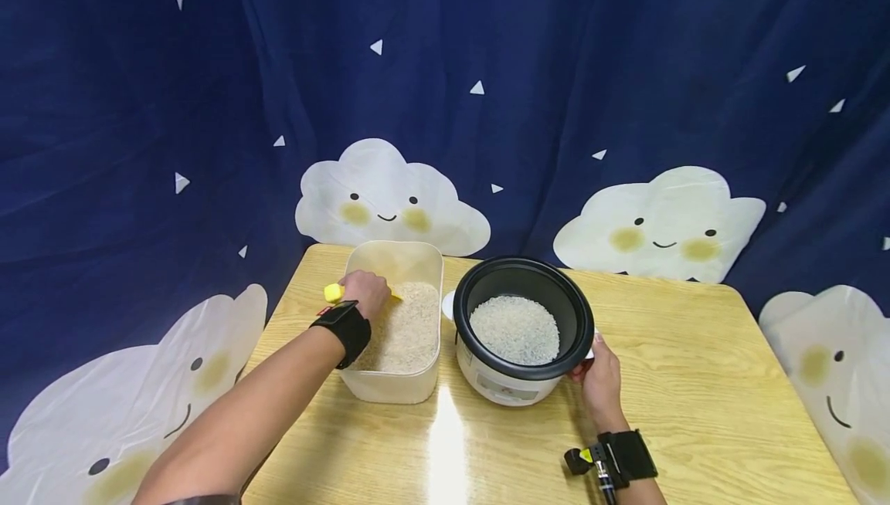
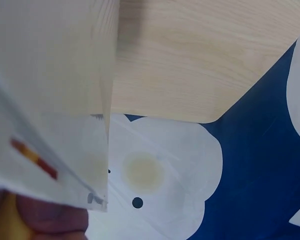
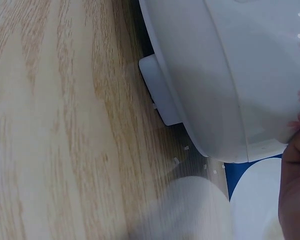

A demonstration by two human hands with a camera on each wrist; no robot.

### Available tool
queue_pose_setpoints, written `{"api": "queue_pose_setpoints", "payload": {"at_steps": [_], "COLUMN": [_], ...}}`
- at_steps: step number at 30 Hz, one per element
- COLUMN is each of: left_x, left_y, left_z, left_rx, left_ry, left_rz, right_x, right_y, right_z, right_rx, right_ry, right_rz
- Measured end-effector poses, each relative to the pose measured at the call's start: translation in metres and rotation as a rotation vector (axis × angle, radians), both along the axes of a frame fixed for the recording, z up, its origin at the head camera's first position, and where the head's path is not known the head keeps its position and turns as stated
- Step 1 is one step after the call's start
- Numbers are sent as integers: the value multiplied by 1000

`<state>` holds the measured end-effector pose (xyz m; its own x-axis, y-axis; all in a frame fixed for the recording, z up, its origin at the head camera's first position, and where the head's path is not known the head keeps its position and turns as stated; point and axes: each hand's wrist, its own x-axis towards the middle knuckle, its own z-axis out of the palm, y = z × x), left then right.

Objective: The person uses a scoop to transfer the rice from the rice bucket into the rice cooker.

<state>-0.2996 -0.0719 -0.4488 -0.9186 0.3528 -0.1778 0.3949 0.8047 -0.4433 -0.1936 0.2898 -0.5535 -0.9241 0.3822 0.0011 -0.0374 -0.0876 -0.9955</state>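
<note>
My left hand [image 1: 366, 291] reaches over the left side of a tall, pale rice bin [image 1: 389, 388] and grips a yellow scoop [image 1: 334, 293]. The handle's end sticks out left of the fist, a sliver of yellow shows on the right, and the rest is hidden. Loose rice [image 1: 412, 335] fills the bin's lower part. To its right stands a white rice cooker [image 1: 497, 388], lidless, with rice [image 1: 514, 329] in its black pot. My right hand [image 1: 603, 381] holds the cooker at its right side; in the right wrist view the thumb [image 3: 296, 165] presses its flower-printed wall.
Bin and cooker stand close together on a light wooden table [image 1: 681, 381]. A few spilled grains [image 3: 186, 148] lie by the cooker's foot. A dark blue curtain [image 1: 431, 119] with cloud faces hangs behind the table's far edge.
</note>
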Motion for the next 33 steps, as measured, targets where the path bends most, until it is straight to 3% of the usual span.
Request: {"api": "queue_pose_setpoints", "payload": {"at_steps": [11, 20, 27, 33], "left_x": [2, 6, 9, 10], "left_y": [3, -2, -4, -5], "left_z": [2, 0, 1, 2], "left_rx": [-56, 12, 94, 90], "left_ry": [14, 19, -4, -28], "left_rz": [-28, -39, -67, -61], "right_x": [1, 1, 1, 1], "right_y": [0, 0, 2, 1], "right_z": [-1, -4, -2, -1], "right_rx": [8, 19, 33, 40], "right_ry": [7, 50, 13, -1], "right_rz": [-6, 23, 10, 10]}}
